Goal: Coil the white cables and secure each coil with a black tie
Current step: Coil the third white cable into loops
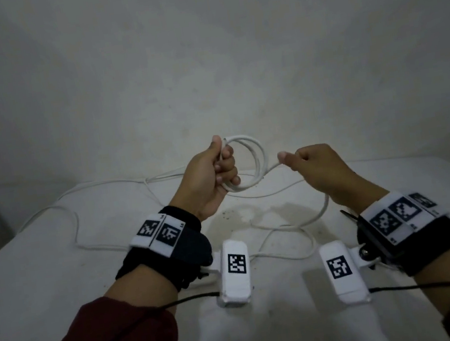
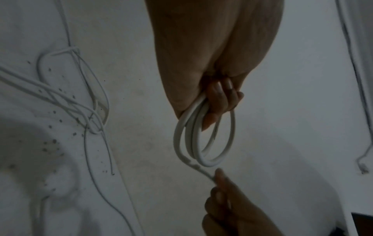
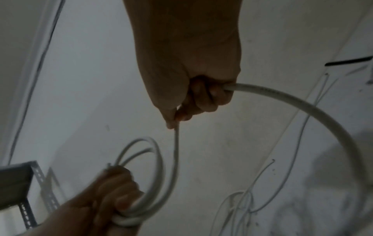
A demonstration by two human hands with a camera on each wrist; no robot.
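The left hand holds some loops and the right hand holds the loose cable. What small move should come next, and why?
Probably the right hand should carry its stretch of cable up to the left hand to lay one more loop onto the coil. Much cable still trails loose over the table, so it looks too early for a tie.
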